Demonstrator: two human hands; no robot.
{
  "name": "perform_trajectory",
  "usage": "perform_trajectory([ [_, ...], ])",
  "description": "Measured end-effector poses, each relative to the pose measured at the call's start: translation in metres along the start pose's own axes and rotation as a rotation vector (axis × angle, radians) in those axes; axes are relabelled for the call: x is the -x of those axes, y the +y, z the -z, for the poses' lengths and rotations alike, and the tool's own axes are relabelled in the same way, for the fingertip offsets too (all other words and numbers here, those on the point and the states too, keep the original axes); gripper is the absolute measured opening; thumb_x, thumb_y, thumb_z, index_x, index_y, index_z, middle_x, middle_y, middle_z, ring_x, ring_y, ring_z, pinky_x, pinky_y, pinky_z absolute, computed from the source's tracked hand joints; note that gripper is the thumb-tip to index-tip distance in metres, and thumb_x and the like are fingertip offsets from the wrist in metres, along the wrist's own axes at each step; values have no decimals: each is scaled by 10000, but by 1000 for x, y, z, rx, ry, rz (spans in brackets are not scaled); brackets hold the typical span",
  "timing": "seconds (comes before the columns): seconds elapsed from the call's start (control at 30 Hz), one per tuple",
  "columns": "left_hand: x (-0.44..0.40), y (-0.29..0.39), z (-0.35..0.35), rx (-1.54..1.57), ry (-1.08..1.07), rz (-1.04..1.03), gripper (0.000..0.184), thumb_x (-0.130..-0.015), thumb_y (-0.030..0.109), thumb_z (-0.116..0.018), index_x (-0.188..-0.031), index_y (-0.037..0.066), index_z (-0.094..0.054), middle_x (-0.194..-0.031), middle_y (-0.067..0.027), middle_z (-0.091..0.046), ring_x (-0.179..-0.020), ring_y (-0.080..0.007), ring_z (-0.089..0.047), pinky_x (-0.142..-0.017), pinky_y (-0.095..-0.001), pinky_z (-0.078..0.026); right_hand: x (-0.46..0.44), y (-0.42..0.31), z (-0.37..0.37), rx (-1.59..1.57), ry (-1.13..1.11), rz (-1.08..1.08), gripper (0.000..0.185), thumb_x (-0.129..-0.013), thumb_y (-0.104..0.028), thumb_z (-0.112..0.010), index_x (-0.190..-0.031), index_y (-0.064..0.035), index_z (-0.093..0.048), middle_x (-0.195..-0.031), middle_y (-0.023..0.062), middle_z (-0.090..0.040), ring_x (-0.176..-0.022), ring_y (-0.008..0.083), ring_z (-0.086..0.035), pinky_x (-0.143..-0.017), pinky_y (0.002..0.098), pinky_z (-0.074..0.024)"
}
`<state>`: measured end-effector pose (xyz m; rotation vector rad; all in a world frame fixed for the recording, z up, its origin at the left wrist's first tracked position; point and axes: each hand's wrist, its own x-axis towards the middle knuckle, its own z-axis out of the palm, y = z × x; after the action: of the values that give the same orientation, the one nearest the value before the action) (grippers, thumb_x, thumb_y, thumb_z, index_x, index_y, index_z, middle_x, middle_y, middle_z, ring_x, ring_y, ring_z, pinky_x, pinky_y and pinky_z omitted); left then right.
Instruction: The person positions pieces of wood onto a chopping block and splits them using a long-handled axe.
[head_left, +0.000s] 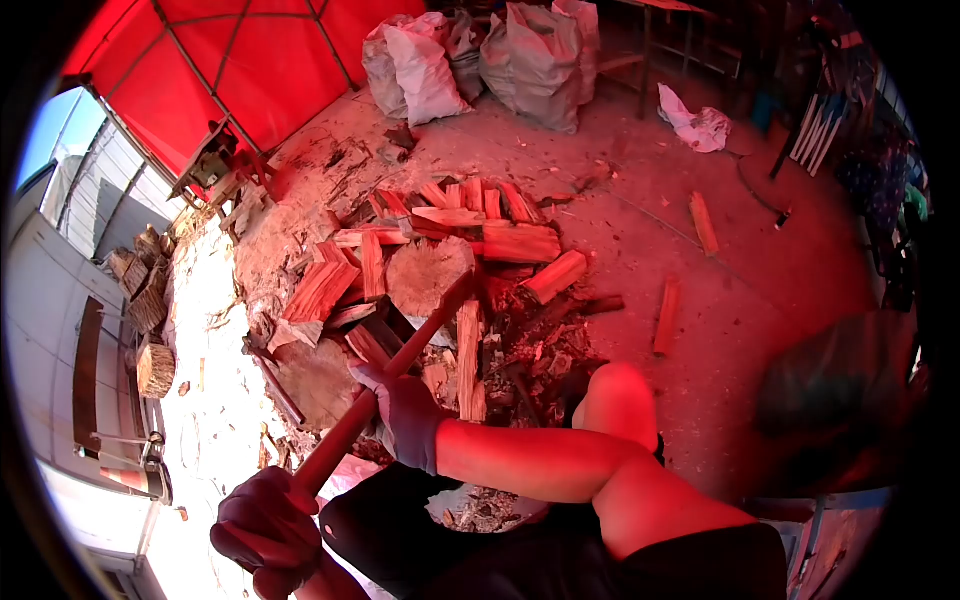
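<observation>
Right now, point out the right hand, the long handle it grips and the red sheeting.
Right hand (402, 411): head view, on its gloved middle.
Long handle (340, 440): head view, on the shaft below the right hand.
Red sheeting (285, 65): head view, on a bare stretch.

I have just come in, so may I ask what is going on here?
A person's dark-gloved left hand grips the near end of a long, straight wooden handle, with the grey-gloved right hand closed around it further up. The handle's far end appears at the right edge of a pale, round log; whether it touches is unclear. Split, rough-grained wooden pieces lie around the log.
</observation>
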<state>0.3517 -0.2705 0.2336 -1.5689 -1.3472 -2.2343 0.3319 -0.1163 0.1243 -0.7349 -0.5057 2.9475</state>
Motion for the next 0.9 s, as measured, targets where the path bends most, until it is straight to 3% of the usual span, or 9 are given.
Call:
perform_trajectory([
  [0.2, -24, -6, -14, 128, 55, -360, 480, -900, 635, -576, -819, 166, -516, -633, 71, -391, -647, -144, -439, -653, -374, -388, 19, -10, -18, 117, -113, 17, 513, -908, -561, -660, -742, -81, -590, -624, 7, -548, -506, 115, -492, -489, 270, -386],
  [0.37, -58, -27, 21, 160, 21, -134, 409, -1003, 425, -521, -754, 133, -379, -709, 0, -335, -771, -189, -359, -745, -357, -315, -30, -53, 36, 536, -425, -26, 492, -873, -486, -748, -1044, -66, -557, -771, 19, -593, -637, 128, -615, -588, 266, -502],
  [0.4, -63, -27, 31, 181, 21, -119, 400, -1018, 407, -490, -763, 123, -370, -727, -16, -335, -788, -197, -360, -751, -354, -316, -70, -35, 78, 822, -120, 516, 526, -887, -403, -757, -1181, -37, -520, -894, 71, -650, -703, 147, -633, -626, 275, -514],
  [0.47, -61, -29, 47, -182, 406, -182, 372, -1048, 345, -426, -781, 104, -334, -774, -58, -337, -823, -218, -359, -781, -370, -337, -94, -46, 135, 1029, 480, 807, 773, -797, -408, -827, -1334, -7, -442, -1225, 189, -582, -1102, 286, -589, -923, 374, -493],
  [0.5, -66, -24, 64, 33, 205, -129, 374, -1061, 340, -373, -786, 86, -367, -778, -62, -302, -817, -228, -340, -827, -405, -361, -111, -31, 166, 1141, 578, 764, 882, -753, -438, -845, -1383, -4, -404, -1261, 214, -572, -1159, 320, -566, -965, 395, -471],
  [0.6, -67, -34, 78, -154, 579, -221, 315, -1036, 293, -512, -865, 29, -530, -813, -91, -491, -835, -242, -484, -842, -392, -460, -156, 10, 244, 1384, 722, 522, 1109, -661, -504, -874, -1480, 3, -324, -1334, 267, -554, -1272, 392, -525, -1053, 435, -428],
  [0.63, -62, -35, 105, -682, 575, -372, 220, -986, 233, -610, -937, 19, -601, -881, -102, -588, -851, -233, -570, -819, -355, -510, -162, 14, 251, 1400, 675, 404, 1116, -658, -511, -867, -1481, 4, -318, -1334, 269, -556, -1272, 394, -527, -1056, 433, -427],
  [0.77, -59, -25, 148, -1957, 374, -522, 190, -889, 93, -731, -1058, 13, -697, -1017, -111, -713, -904, -215, -691, -803, -288, -577, -181, -24, 270, 1533, 433, 66, 922, -703, -422, -833, -1390, 4, -390, -1307, 272, -573, -1200, 395, -578, -988, 446, -467],
  [0.9, -70, -31, 202, -1928, 244, -304, 203, -934, -11, -613, -1127, -18, -677, -1093, -120, -703, -989, -228, -685, -882, -290, -563, -201, -77, 368, 2042, 427, -146, 651, -749, -246, -794, -1305, -76, -502, -1217, 203, -639, -1103, 379, -637, -885, 462, -523],
])
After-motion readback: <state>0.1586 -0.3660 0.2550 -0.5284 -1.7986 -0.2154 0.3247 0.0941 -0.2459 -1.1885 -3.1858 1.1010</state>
